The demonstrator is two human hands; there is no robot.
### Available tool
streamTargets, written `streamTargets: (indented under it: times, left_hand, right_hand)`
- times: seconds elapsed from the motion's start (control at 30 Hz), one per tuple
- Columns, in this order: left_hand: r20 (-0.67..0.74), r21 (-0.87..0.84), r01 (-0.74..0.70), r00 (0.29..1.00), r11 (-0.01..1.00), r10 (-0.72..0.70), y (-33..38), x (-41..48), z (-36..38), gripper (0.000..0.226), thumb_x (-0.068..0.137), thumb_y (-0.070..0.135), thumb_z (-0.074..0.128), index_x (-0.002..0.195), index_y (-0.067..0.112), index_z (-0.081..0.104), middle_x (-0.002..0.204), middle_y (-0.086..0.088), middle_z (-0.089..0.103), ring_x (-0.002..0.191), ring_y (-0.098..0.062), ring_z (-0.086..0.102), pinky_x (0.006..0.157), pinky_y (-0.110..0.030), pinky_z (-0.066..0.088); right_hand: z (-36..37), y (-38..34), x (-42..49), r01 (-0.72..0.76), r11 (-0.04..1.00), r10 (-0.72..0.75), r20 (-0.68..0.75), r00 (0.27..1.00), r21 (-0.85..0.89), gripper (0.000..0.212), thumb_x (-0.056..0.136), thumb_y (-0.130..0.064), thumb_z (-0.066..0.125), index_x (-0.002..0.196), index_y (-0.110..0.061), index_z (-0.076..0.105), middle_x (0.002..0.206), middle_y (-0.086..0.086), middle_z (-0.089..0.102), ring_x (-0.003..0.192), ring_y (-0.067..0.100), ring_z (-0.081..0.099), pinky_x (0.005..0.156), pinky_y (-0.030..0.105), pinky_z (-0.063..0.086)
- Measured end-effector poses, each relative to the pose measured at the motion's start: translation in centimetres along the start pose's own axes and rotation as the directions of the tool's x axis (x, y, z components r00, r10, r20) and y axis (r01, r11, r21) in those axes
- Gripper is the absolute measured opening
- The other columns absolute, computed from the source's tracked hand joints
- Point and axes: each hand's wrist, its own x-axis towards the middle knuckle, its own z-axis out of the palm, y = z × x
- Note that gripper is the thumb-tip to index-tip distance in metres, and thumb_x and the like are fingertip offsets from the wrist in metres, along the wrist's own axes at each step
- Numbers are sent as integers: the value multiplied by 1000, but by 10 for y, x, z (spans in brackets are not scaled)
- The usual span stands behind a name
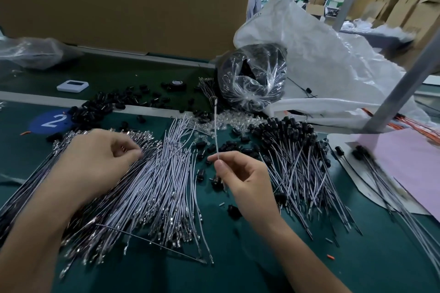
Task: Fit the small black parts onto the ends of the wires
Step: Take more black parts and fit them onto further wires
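Observation:
My right hand (245,183) pinches one white wire (216,131) between thumb and forefinger and holds it upright, its metal tip pointing away from me. My left hand (102,159) rests on the big pile of bare white wires (152,188), fingertips curled down among their metal ends; whether it holds one I cannot tell. Loose small black parts (100,107) lie scattered behind the pile, with a few more (215,182) under my right hand. To the right lies a heap of wires with black parts fitted (292,150).
A clear bag of black parts (254,83) stands at the back, with a large white plastic sack (328,59) behind it. Clear small pieces (228,121) lie mid-table. A pink sheet (409,164) and a grey metal post (400,88) are at right. A white device (72,85) sits back left.

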Motion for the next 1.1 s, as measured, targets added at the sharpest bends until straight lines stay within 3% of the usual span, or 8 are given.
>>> streamTargets:
  times: [0.1,0.17,0.23,0.33,0.5,0.63,0.77,1.1]
  left_hand:
    - [85,-291,-102,988,951,131,17,-6,-1,5,73,37,77,70,33,78,65,16,71,65,-10,66,61,-22,45]
    - [165,-434,-123,963,892,213,29,-10,2,13,64,43,75,74,36,79,70,9,74,63,-4,67,60,-16,48]
    - [209,-559,-128,935,819,288,41,-13,9,17,62,39,75,76,30,80,66,0,72,53,-6,61,49,-13,44]
    - [158,-708,-117,935,697,317,51,-12,23,17,62,31,78,76,21,80,66,-9,72,57,-14,66,49,-16,47]
    - [75,-790,-81,971,608,227,60,-7,43,15,61,24,80,73,15,78,68,-10,73,60,-17,71,51,-18,52]
    - [127,-914,46,976,402,177,63,-1,51,23,54,30,83,73,17,78,72,-8,74,60,-16,70,50,-18,52]
    - [126,-958,81,981,275,150,62,2,62,22,55,31,82,73,19,79,71,-2,73,58,-10,65,51,-16,51]
    - [101,-964,64,986,257,133,62,3,72,21,55,31,82,73,20,79,69,2,71,56,-7,60,53,-16,48]
  right_hand:
    - [-1,2,-1,188,947,-230,-141,963,-259,13,87,-11,71,98,-14,78,88,-5,68,83,8,62,73,17,48]
    - [0,3,-2,263,901,-336,-173,926,-344,14,85,-13,74,99,-15,77,96,-4,68,95,11,62,83,21,50]
    - [0,4,-3,301,873,-381,-151,912,-384,15,85,-13,74,99,-14,77,100,-4,71,100,9,64,87,21,51]
    - [-1,4,-3,276,901,-319,-78,945,-334,13,88,-12,71,100,-12,77,92,-6,75,88,4,68,78,24,55]
    - [-2,2,-3,242,938,-263,-54,963,-248,10,93,-14,65,97,-12,74,75,-6,70,69,11,66,63,33,54]
    - [-7,3,1,216,941,-249,-100,963,-261,9,92,-12,66,94,-11,75,73,-6,69,65,9,63,59,22,50]
    - [-10,6,4,199,941,-240,-125,963,-276,9,89,-10,68,93,-13,76,78,-8,71,70,6,64,62,16,49]
    - [-12,12,7,166,932,-219,-137,966,-322,9,88,-10,70,93,-15,75,80,-7,70,71,6,64,63,18,50]
